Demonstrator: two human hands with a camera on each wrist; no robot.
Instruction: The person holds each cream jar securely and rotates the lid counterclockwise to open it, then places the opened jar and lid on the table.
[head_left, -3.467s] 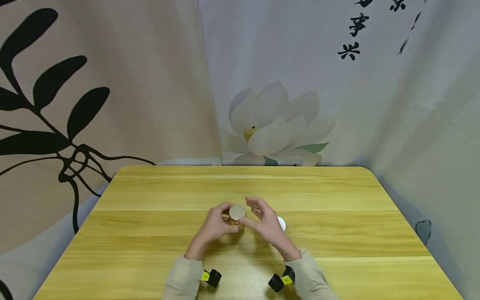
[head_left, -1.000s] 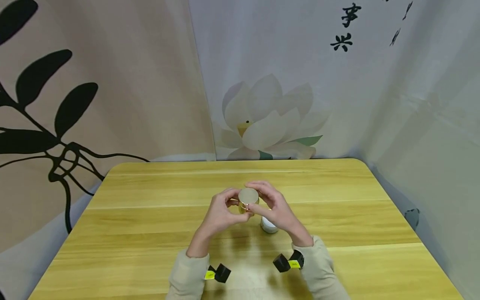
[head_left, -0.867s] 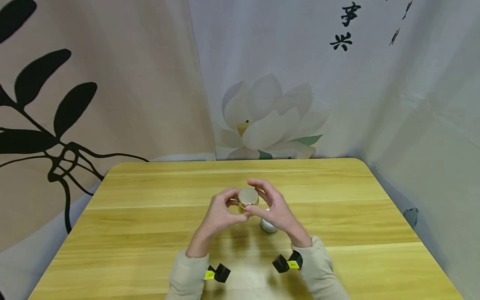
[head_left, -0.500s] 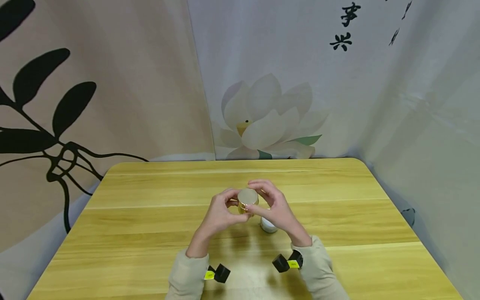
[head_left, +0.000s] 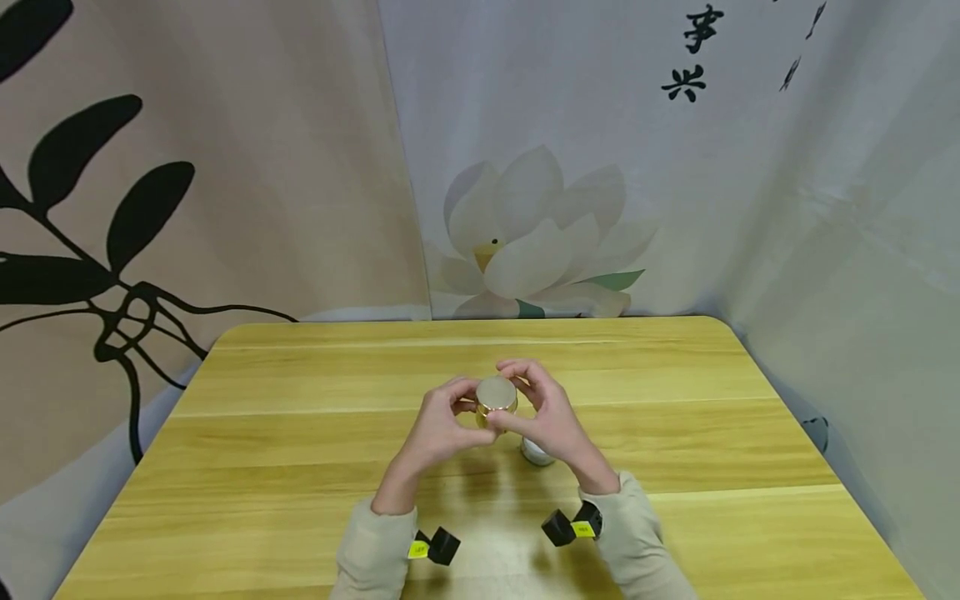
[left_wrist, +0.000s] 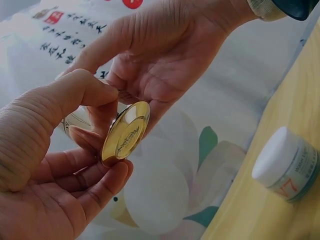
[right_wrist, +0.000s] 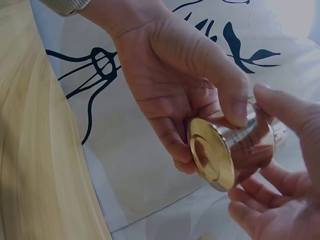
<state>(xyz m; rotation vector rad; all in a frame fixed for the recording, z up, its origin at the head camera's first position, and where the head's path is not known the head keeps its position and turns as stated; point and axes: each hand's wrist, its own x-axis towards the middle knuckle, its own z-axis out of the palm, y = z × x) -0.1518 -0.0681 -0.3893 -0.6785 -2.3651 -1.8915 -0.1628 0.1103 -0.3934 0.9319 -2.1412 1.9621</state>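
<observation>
A shiny gold jar [head_left: 497, 393] with a pale, flat round top is held upright above the table, between both hands. My left hand [head_left: 444, 429] grips it from the left, thumb in front and fingers behind. From the right, my right hand [head_left: 551, 423] pinches its upper part between thumb and fingers. Both wrist views show the gold underside of the jar [left_wrist: 127, 132]; an embossed mark is on it. In the right wrist view the glossy side of the jar [right_wrist: 252, 150] mirrors the fingers. I cannot tell whether its top turns.
A small white cream jar [head_left: 536, 454] stands on the wooden table [head_left: 300, 467], partly hidden below my right hand. Its lid is on, and red "V7" lettering shows in the left wrist view. Printed curtains [head_left: 300, 167] hang behind the table.
Since the earliest frame, both hands have raised the gold jar and brought it slightly right and away. Within the last second, my right fingers have shifted slightly around its top.
</observation>
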